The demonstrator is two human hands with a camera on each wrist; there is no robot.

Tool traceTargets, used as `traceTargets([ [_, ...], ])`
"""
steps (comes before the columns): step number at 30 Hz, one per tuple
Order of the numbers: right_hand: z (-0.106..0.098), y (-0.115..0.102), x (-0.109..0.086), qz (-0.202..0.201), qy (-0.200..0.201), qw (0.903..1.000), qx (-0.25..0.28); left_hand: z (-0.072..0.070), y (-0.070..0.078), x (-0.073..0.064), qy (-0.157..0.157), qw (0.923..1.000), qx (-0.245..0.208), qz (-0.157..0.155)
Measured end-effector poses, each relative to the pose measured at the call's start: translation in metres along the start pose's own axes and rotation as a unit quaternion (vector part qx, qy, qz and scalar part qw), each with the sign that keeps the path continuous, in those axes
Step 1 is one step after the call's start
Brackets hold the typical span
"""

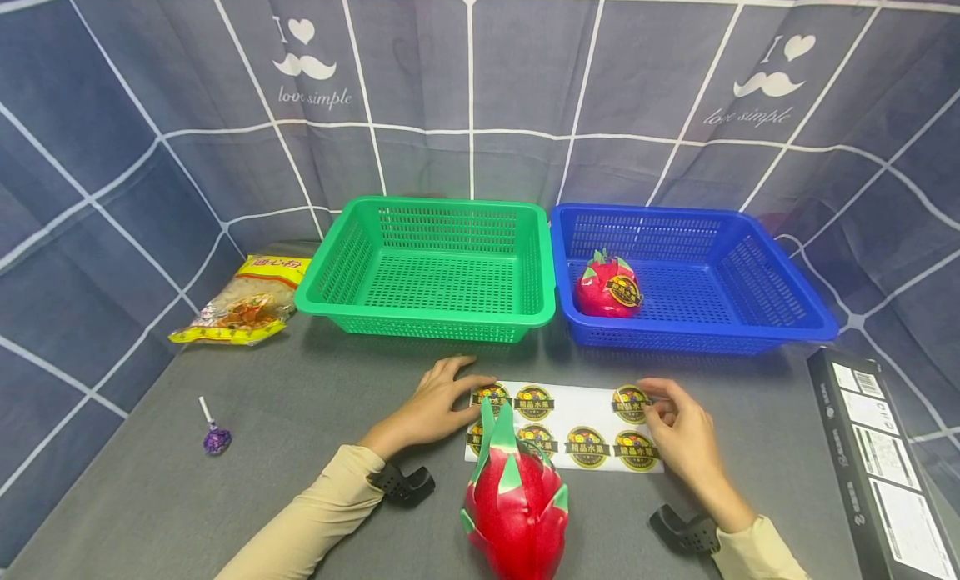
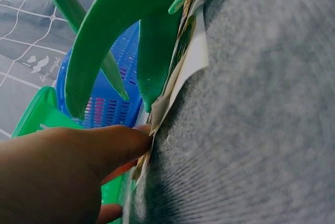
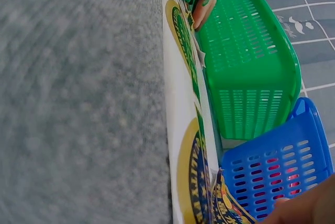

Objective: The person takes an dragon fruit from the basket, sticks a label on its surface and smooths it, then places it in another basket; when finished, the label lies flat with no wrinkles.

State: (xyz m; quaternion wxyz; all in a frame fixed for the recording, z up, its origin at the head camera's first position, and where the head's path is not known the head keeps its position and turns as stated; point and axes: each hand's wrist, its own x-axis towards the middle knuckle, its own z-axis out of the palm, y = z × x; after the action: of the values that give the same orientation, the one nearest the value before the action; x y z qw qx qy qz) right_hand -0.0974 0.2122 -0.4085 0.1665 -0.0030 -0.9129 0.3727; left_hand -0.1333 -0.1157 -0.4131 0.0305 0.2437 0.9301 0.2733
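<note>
A white sheet of round black-and-gold stickers (image 1: 567,415) lies on the table. My left hand (image 1: 431,407) rests at the sheet's left end, fingers spread, thumb against its edge. At the upper right of the sheet, my right hand (image 1: 684,437) pinches the edge of a round sticker (image 1: 628,403) between thumb and index finger. That sticker (image 2: 191,35) is out of clear sight from the left, but in the right wrist view a sticker (image 3: 226,205) is lifting off the sheet beside the fingertips. A red dragon fruit (image 1: 517,513) with green scales stands in front, covering part of the sheet.
Behind the sheet sit a green basket (image 1: 423,320) and a blue basket (image 1: 697,334). The blue one holds a dragon fruit (image 1: 600,292) bearing a sticker. To the left lie a yellow food bag (image 1: 243,301) and a purple lollipop (image 1: 217,439); a long black box (image 1: 873,455) is at right.
</note>
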Motion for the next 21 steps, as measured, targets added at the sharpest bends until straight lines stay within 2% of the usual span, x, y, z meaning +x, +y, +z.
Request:
traceTargets([
  [8, 0.0004, -0.0023, -0.0023, -0.011, -0.034, 0.999, -0.026, 0.0003, 0.0, 0.0, 0.001, 1.0, -0.001, 0.001],
  [21, 0.0032, 0.0011, -0.0021, -0.06, -0.03, 0.9969, -0.041, 0.0, 0.0008, -0.0005, 0.003, 1.0, -0.001, 0.002],
])
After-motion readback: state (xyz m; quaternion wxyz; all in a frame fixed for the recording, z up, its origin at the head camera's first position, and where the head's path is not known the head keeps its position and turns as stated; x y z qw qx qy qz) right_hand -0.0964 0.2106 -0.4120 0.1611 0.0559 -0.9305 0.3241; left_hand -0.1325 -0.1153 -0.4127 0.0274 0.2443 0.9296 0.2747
